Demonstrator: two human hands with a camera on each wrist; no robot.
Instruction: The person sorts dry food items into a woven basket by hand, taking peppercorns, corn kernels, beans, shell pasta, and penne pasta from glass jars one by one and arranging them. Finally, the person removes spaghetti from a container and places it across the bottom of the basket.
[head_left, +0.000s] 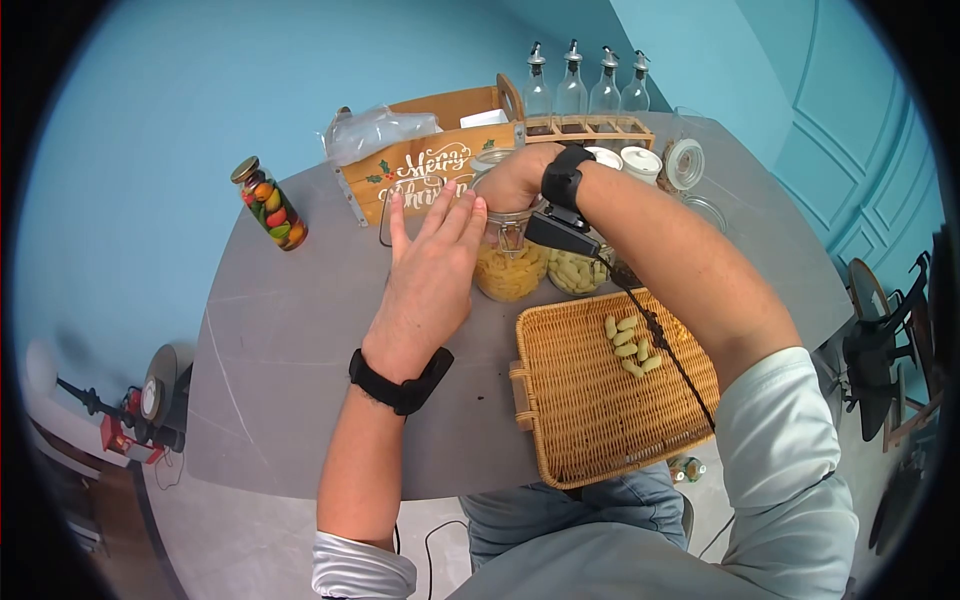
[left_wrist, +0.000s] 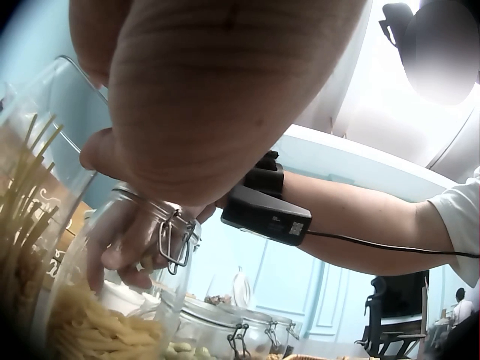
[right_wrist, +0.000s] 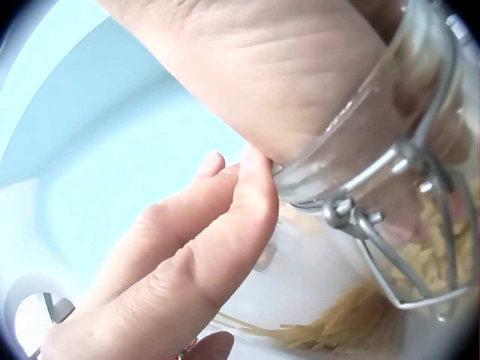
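Your right hand is reaching into the pasta jar, its grip hidden; your flat, open left hand steadies it; few pieces in the wicker tray, most remaining.

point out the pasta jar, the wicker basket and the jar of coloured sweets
pasta jar (head_left: 510, 268), head view, on the glass wall over the pasta
wicker basket (head_left: 590, 410), head view, on its bare woven floor
jar of coloured sweets (head_left: 272, 206), head view, on the middle of its glass body
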